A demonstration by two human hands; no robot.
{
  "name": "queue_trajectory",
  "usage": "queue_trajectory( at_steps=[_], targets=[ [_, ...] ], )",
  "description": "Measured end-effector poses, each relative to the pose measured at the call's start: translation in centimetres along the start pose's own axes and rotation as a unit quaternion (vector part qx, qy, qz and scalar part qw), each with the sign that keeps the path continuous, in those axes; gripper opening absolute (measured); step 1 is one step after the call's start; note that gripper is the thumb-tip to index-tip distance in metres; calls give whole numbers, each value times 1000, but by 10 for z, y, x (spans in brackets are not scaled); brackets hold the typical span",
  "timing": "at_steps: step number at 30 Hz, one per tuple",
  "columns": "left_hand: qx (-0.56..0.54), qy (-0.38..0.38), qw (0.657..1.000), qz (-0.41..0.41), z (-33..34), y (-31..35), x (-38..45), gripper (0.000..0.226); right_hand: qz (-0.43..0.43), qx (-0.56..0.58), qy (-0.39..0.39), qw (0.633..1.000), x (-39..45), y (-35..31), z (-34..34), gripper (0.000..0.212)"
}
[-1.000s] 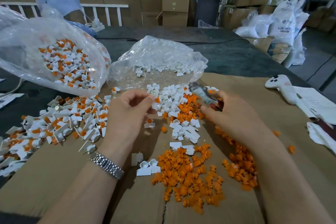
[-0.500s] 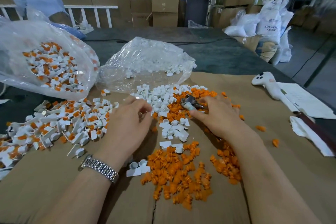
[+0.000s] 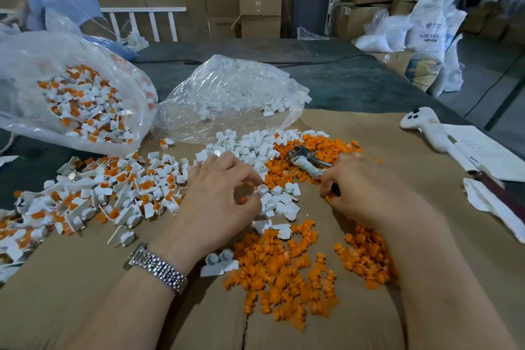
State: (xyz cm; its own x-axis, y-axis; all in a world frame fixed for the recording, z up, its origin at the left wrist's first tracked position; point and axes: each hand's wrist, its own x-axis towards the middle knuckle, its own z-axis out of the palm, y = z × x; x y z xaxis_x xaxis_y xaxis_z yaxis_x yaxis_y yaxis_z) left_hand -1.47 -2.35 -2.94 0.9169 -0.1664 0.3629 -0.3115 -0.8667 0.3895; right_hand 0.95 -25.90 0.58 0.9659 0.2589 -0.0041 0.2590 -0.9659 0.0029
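— Both hands have sunk towards the cardboard since a second ago, haven't they?
— Yes. The right hand (image 3: 366,187) had the tool (image 3: 305,163) raised then; now the tool's metal head lies on orange pieces and the hand has come down with it.
— Start nearest. What lies closest?
— A metal watch (image 3: 157,268) on the left wrist, and beside it a heap of orange plugs (image 3: 284,273) on the cardboard sheet (image 3: 71,293) that covers the table.
— And the grips?
— The left hand (image 3: 218,199) has a narrow grip: thumb and forefinger pinch a white cap (image 3: 262,189) at the near edge of the pile of white caps (image 3: 250,148). The right hand's grip is curled round the tool's handle, just right of that cap.
— Further left?
— A spread of white pieces with orange inserts (image 3: 113,187), well apart from the tool.
— Beyond?
— Two clear bags: the left bag (image 3: 71,65) holds mixed white and orange pieces, the middle bag (image 3: 233,85) a few white ones. On the right lie a white controller (image 3: 423,125) and papers (image 3: 483,150). Cartons (image 3: 260,3) stand at the back.
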Motion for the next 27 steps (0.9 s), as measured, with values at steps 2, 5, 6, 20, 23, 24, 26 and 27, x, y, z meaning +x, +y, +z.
queue_trajectory(
  at_steps=[2,5,6,20,23,24,26,27],
  targets=[
    [-23,-26,999,36,1,3,-2,22,0,-2,4,1000,2,-1,0,19],
    [-15,-76,993,86,4,9,-4,36,-3,12,21,1000,2,-4,-2,6],
    [-15,-85,991,98,6,12,-4,37,-8,22,39,999,2,-5,-3,4],
    [9,-79,991,110,17,22,0,47,-46,129,102,985,7,-21,-1,6],
    [25,-65,993,96,20,26,2,39,-52,136,100,984,8,-22,1,4],
    [25,-59,993,95,21,27,2,36,-55,147,100,982,8,-22,1,5],
    [14,-48,995,87,21,25,1,33,-63,194,105,973,9,-21,1,8],
    [-4,-39,996,77,21,23,1,33,-64,229,111,965,9,-21,0,9]
  ],
)
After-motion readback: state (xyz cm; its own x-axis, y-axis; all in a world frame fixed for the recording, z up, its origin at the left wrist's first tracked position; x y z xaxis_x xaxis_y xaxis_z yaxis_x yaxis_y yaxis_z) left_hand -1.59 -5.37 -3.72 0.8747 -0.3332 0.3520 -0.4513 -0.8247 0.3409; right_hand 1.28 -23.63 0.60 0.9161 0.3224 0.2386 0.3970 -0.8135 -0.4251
